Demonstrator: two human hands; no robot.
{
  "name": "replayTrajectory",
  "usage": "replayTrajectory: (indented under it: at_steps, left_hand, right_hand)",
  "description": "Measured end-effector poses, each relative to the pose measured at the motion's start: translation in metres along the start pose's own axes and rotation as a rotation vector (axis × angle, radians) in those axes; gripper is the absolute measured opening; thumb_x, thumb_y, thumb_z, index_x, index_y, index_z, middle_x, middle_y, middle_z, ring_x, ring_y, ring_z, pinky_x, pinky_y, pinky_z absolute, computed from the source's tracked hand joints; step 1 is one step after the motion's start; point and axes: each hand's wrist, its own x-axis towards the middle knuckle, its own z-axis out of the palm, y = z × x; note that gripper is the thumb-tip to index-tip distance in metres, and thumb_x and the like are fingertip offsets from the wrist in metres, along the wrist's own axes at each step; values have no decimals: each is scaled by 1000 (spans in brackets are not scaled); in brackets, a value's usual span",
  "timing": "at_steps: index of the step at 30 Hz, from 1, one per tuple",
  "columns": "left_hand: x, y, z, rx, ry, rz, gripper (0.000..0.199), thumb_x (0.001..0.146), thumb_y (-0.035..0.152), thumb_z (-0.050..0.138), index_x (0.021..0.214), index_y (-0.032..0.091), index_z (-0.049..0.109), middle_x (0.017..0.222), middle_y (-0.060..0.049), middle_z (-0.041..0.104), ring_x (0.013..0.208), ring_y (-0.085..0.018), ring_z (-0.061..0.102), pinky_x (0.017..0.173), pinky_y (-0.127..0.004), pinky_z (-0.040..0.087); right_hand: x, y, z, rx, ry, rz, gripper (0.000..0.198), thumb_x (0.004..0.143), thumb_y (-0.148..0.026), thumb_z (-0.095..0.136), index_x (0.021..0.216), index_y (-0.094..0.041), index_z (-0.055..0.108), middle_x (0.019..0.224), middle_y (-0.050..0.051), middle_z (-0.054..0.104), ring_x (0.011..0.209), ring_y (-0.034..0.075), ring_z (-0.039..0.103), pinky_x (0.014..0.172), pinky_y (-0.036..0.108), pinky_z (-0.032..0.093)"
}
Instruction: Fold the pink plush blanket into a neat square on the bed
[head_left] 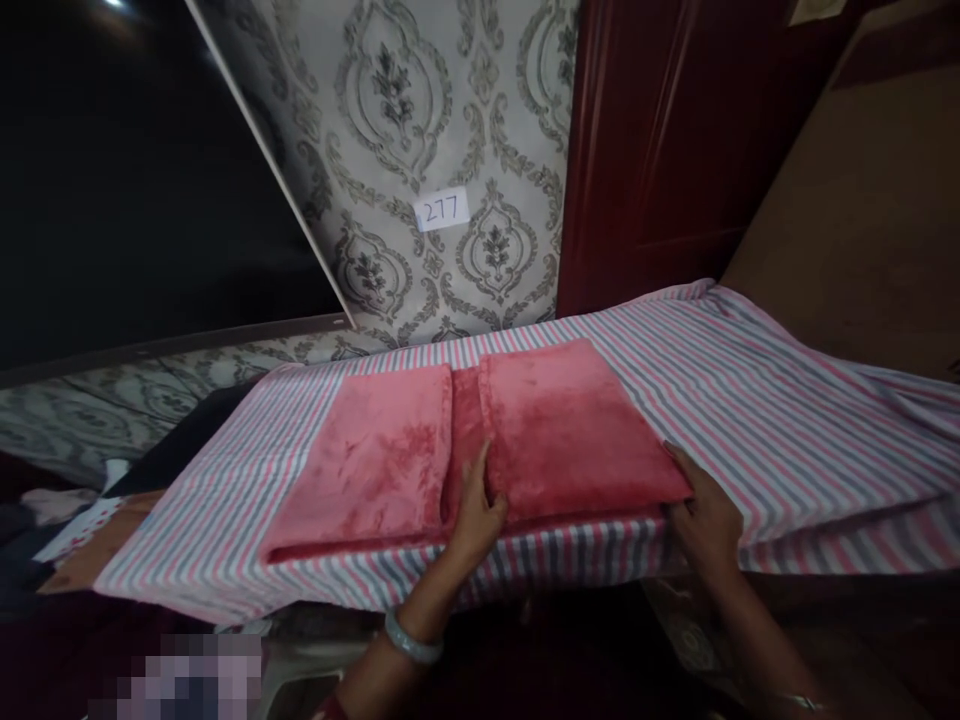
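A plush pink blanket [375,450] lies on the striped cloth, both of its sides folded inward with a narrow gap between them. My left hand [476,515] touches the inner edge of the right-hand folded panel [577,440] near the front; its fingers are stretched out and the thumb is apart from them. Around the front right corner of that same panel, my right hand [705,520] is closed, with its fingers along the side edge. The fingertips under the corner are partly hidden.
Pink, grey and white striped cloth [810,450] covers the table. A dark screen [150,180] stands at the left. Behind are patterned wallpaper with a paper label [442,209] reading 277 and a dark red door [660,150]. A brown panel [870,220] rises at the right.
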Motion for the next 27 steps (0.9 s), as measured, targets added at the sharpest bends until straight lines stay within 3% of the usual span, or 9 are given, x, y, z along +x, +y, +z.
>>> replayTrajectory:
  at_steps: [6,10,14,16,18,20,23,25,27]
  left_hand:
    - [-1,0,0,8,2,-3,82,67,11,61,147,30,54,132,-7,61,127,-26,56,118,-44,37]
    - [3,-4,-3,-19,38,-66,79,69,18,68,145,30,54,142,-8,58,137,-29,50,117,-43,38]
    - [7,-7,-7,-147,-35,-92,85,72,31,74,151,27,45,157,-12,47,142,-31,47,112,-43,43]
    - [6,-8,-8,-143,-69,-60,86,72,35,75,153,28,44,159,-12,45,144,-31,45,114,-44,42]
    - [2,-8,-6,-97,-64,-17,86,74,36,74,154,28,44,159,-12,45,146,-32,42,117,-47,38]
    - [-2,-7,-5,-44,-29,35,84,76,34,71,155,28,42,159,-11,45,147,-31,40,121,-49,33]
    - [-8,-3,-5,27,2,93,81,80,25,65,156,30,41,159,-9,45,149,-29,38,125,-47,27]
    - [-11,-2,-7,43,-30,110,80,80,20,62,157,30,41,159,-8,45,149,-28,38,125,-46,27]
    - [-13,-3,-9,43,-91,118,81,80,17,60,157,30,41,160,-7,44,149,-27,38,126,-45,27]
  right_hand:
    - [-2,5,8,37,-10,-9,61,83,-33,44,142,-26,60,128,10,71,114,33,68,96,48,54]
    - [7,17,-1,115,-91,-19,58,82,-42,48,135,-25,65,125,11,72,112,34,68,93,49,56]
    - [41,22,-37,286,-309,-88,57,81,-53,61,132,-27,66,134,11,68,117,33,67,85,43,61]
    - [67,7,-49,331,-280,-94,53,85,-54,62,131,-28,66,139,10,65,122,32,64,86,42,61]
    - [98,-23,-46,340,-205,-79,47,90,-52,58,129,-29,68,132,10,69,118,30,67,86,41,60]
    - [128,-60,-24,371,-275,-142,45,90,-47,57,127,-26,69,125,10,72,104,27,71,83,40,61]
    - [169,-117,33,357,-505,-226,45,88,-32,60,131,-19,67,128,13,71,96,23,71,82,38,59]
    - [189,-149,74,236,-673,-149,55,89,-23,59,143,-15,58,119,14,74,81,19,71,76,34,58]
    - [203,-172,110,178,-737,-100,60,93,-20,56,151,-9,47,101,13,77,64,15,66,65,30,56]
